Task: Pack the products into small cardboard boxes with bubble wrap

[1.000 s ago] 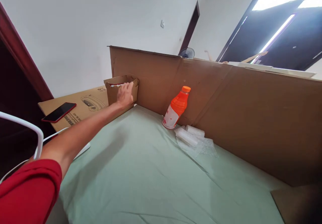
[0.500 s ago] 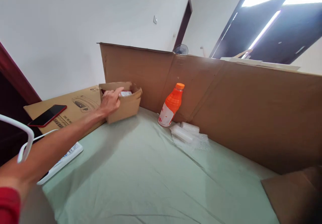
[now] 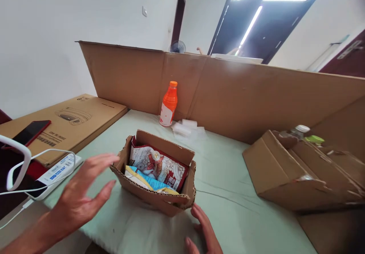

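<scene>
A small open cardboard box (image 3: 148, 199) sits near the front of the green cloth. Inside it lean a dark red and white printed food packet (image 3: 159, 166) and a blue, yellow and white packet (image 3: 154, 181). At the box's left end is my left hand (image 3: 85, 187), its fingers apart and the fingertips close to the rim; contact there is hard to tell. My right hand (image 3: 203, 231) is by the box's lower right corner, thumb and fingers spread, with the fingertips at or near the cardboard. Neither hand grips anything.
An orange bottle (image 3: 170, 103) and bubble wrap (image 3: 188, 128) stand before the tall cardboard wall (image 3: 137, 75). On the left are a flat carton (image 3: 94, 113) with a phone (image 3: 31, 132), and a white power strip (image 3: 57, 174) with cables. A divided cardboard box (image 3: 273, 166) holding bottles stands right.
The small box has come from beside the flat carton to the front middle. My left hand has let go of it, and my right hand has entered view. The camera has turned right.
</scene>
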Motion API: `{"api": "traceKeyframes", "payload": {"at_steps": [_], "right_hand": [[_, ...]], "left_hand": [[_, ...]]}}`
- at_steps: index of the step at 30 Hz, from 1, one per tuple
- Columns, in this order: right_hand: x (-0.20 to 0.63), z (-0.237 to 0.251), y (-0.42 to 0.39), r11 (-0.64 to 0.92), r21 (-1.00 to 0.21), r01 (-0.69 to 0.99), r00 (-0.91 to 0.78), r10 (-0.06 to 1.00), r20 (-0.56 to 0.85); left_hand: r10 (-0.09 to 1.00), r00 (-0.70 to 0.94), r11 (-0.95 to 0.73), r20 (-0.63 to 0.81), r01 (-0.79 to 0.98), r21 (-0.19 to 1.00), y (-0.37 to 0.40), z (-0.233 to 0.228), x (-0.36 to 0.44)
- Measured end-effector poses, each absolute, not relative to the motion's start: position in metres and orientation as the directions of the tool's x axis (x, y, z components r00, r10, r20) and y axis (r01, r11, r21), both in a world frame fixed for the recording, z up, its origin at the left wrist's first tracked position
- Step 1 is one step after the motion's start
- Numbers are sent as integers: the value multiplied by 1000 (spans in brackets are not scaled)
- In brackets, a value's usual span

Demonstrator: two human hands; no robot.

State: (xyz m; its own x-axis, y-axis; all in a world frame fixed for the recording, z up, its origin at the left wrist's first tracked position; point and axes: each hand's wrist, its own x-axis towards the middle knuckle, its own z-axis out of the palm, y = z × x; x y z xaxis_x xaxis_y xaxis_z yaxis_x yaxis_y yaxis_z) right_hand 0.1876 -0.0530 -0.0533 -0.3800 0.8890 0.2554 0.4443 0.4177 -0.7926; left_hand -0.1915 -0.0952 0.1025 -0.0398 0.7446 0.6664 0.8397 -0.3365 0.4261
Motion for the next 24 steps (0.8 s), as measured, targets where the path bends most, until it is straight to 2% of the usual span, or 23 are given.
{"api": "traceKeyframes", "payload": {"at_steps": [2, 4, 6, 9, 12, 19, 22, 24], "right_hand": [[187, -43, -53, 337, -847, 411, -385, 907, 174], [182, -34, -52, 265, -883, 387, -397, 912, 100], [173, -24, -49, 218, -901, 375, -430, 902, 40], [157, -9, -37, 193, -914, 358, -481, 877, -3], [140, 7, -12, 212, -919, 331, -485, 874, 27], [115, 21, 72, 203, -934, 295, -429, 901, 60], [126, 18, 104, 220, -937, 273, -454, 888, 76], [139, 16, 129, 216, -928, 303, -396, 914, 83]], "left_hand": [[751, -317, -169, 579, 756, 633, -102, 80, -197], [767, -497, -38, 407, 597, 801, -102, 47, -201], [816, -542, 84, 201, 455, 886, -96, 11, -200], [859, -511, 148, 36, 315, 938, -79, -31, -192], [870, -493, 140, 8, 264, 954, -56, -42, -182], [840, -537, 110, 75, 304, 946, 20, -14, -160], [815, -577, 107, 59, 250, 962, 37, -16, -151], [803, -595, 103, 36, 199, 975, 39, -24, -148]]}}
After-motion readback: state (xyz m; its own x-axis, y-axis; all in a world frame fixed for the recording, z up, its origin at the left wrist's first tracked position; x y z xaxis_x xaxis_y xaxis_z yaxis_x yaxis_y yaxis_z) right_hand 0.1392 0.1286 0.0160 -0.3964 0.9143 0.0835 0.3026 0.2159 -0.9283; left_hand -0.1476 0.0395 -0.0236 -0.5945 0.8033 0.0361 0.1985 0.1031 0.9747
